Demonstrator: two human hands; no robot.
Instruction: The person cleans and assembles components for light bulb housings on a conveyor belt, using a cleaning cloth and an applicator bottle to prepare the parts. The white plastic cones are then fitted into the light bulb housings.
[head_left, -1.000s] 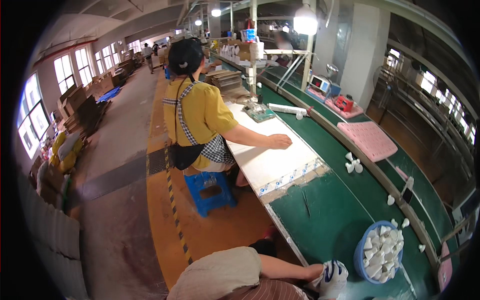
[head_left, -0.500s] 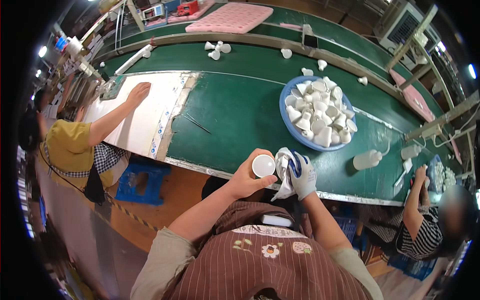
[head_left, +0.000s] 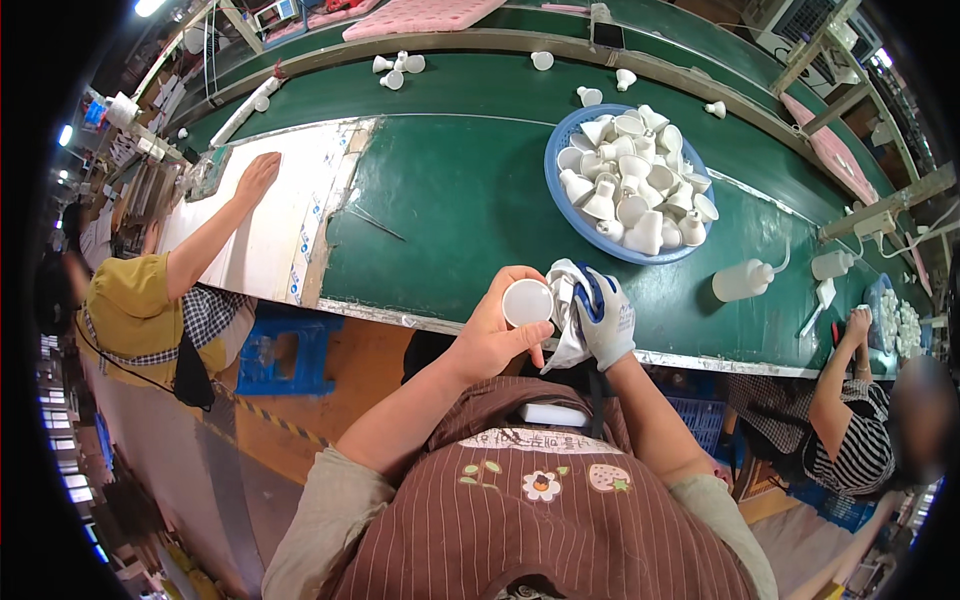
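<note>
My bare left hand (head_left: 492, 338) is closed around a white spotlight bulb (head_left: 528, 303), its round frosted face turned up toward me. My right hand (head_left: 612, 328), in a white and blue work glove, grips a crumpled white cloth (head_left: 568, 335). The cloth is right beside the bulb; whether they touch I cannot tell. Both hands are over the near edge of the green table (head_left: 450, 220). Beyond my right hand, a blue basket (head_left: 556, 190) is heaped with similar white bulbs (head_left: 632, 190).
Tweezers (head_left: 378, 222) lie left of the basket; a white squeeze bottle (head_left: 742, 281) stands to its right. Several loose bulbs lie along the far side. A person in yellow (head_left: 130, 310) sits at left by a white board (head_left: 280, 220); another person in stripes (head_left: 850, 430) works at right.
The whole view has shifted, so the table and basket appear higher. My hands keep their grips on bulb and cloth. The right-hand person's hands have moved slightly.
</note>
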